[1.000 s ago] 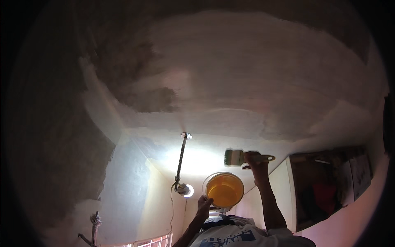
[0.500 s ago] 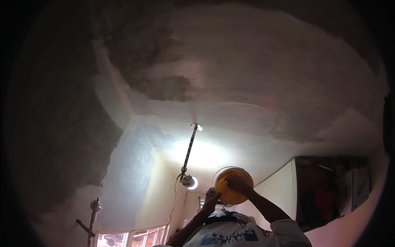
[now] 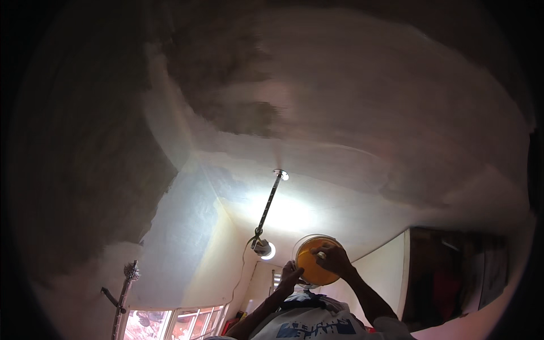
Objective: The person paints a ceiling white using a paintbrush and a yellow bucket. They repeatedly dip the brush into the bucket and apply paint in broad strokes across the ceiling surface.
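Observation:
A round bucket point(image 3: 317, 274), orange inside with a pale rim, is in front of my chest at the lower middle. My left hand point(image 3: 290, 275) grips its left edge, fingers closed. Over the bucket's opening is my right hand point(image 3: 335, 259), its fingers closed around something with a pale, rounded end point(image 3: 321, 255). The rest of that object is hidden or too dark to name. A thin pale loop, perhaps the bucket's handle, curves around the upper left of the rim. What the bucket contains cannot be made out.
A lit lamp point(image 3: 264, 248) hangs on a dark rod point(image 3: 268, 205) just left of the bucket, its cord trailing down. Patchy, partly coated surfaces point(image 3: 340, 113) surround it. Windows point(image 3: 173, 324) and a metal pole point(image 3: 122, 300) are at lower left; a dark recess point(image 3: 453, 277) is at right.
My right hand has drawn back from deep in the bucket toward its upper right, and the pale end in its grip now shows. My left hand keeps its hold. The view has shifted slightly.

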Available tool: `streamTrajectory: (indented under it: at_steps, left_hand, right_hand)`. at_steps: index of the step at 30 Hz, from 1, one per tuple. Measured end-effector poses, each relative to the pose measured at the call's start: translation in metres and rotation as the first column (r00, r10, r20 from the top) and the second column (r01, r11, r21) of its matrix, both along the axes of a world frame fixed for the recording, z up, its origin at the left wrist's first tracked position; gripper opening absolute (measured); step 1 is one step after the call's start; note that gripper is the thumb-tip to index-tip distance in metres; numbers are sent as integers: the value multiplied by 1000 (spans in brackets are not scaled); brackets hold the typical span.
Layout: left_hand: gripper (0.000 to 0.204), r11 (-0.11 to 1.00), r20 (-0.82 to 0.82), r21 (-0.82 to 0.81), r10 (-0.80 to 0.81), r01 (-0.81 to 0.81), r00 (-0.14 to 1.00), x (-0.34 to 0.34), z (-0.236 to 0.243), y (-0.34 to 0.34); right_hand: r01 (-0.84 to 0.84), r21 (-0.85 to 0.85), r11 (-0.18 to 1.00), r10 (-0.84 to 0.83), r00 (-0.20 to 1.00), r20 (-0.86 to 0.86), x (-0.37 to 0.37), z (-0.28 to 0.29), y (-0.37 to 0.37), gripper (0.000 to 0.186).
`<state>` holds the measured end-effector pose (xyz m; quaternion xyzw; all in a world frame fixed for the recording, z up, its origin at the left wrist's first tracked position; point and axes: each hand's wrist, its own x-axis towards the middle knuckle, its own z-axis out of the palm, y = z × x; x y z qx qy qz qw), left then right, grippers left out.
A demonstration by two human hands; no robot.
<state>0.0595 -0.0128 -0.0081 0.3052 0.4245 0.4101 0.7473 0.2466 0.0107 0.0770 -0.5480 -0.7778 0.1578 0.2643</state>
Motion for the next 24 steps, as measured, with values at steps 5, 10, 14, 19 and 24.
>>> streamTrajectory:
  at_steps: [5, 10, 14, 19, 24]
  left_hand:
    - [33, 1000, -74, 13, 16, -15, 997, 7, -12, 9]
    - [34, 999, -25, -1, 51, -51, 998, -2, -10, 3]
    - [36, 996, -9, -11, 88, -88, 996, -10, -5, 1]
    - [37, 992, 52, -3, 124, -124, 991, -17, -3, -3]
    - [36, 990, 59, 4, 137, -138, 989, -22, 2, -5]
  right_hand:
    - [-86, -87, 993, 106, 958, 265, 8, -77, 4, 17]
    - [-36, -110, 993, 39, 999, 28, 20, -54, 13, 16]
    - [95, -324, 941, -303, 659, -689, 31, -29, -8, 20]
    - [-74, -535, 841, -540, -65, -839, 30, -3, -21, 29]
    - [-142, -295, 945, -302, -30, -953, -16, 65, 22, 31]
